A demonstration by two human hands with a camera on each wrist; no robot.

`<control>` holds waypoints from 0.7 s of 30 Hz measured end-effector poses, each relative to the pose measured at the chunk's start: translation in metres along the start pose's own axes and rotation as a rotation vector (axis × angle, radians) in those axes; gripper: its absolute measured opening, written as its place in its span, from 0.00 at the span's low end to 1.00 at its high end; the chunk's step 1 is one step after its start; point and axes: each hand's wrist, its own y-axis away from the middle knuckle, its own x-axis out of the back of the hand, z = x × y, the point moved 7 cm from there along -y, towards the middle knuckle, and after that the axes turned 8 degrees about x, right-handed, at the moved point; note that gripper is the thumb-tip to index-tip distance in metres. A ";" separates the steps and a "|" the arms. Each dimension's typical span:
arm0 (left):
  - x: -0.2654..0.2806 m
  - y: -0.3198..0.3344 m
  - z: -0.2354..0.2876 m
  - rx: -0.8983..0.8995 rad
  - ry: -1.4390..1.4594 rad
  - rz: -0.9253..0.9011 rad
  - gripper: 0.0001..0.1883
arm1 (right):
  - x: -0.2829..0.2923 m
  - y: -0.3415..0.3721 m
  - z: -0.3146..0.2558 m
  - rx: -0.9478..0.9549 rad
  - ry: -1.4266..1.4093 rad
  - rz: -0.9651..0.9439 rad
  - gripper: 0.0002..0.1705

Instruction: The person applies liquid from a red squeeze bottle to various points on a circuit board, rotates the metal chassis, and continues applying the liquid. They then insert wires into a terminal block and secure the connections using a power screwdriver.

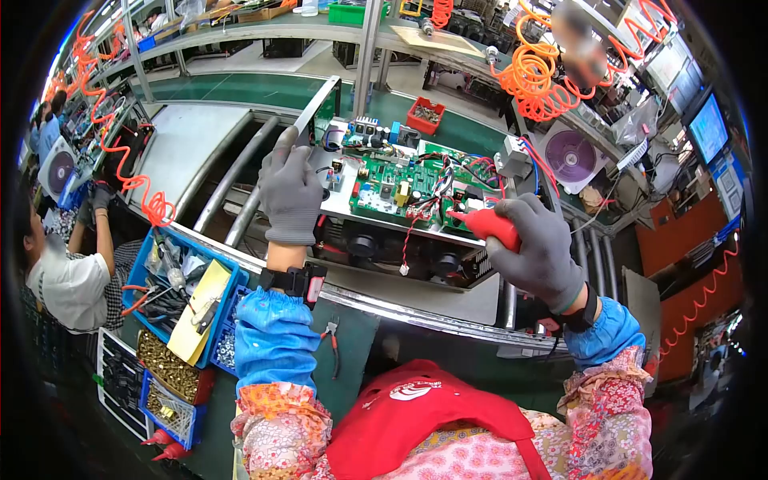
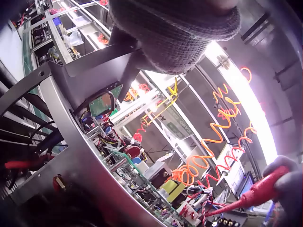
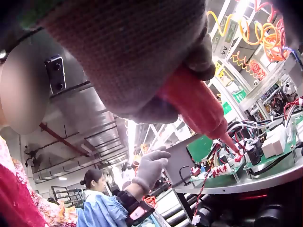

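Note:
My right gloved hand grips a red squeeze bottle with a pointed nozzle. In the right wrist view, the nozzle tip is right at the wires and connectors on the green circuit board. The board sits in a metal chassis with capacitors, a yellow component and bundled wires. At the chassis's left end, my left gloved hand holds the edge of the upright metal plate, fingers on both sides of it. A twisted red wire with a white plug hangs over the front.
Metal rollers lie beside the chassis. A blue bin of tools and trays of brass parts stand left. Pliers lie on the green bench. Behind the board is a red bin; orange coiled hoses hang above.

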 end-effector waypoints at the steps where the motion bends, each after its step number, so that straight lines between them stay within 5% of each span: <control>1: 0.000 0.000 0.000 0.013 0.005 -0.011 0.10 | -0.001 -0.002 -0.002 0.009 0.009 -0.008 0.16; 21: 0.000 0.002 -0.005 0.027 -0.023 0.016 0.10 | -0.023 -0.031 -0.009 0.058 0.079 -0.173 0.15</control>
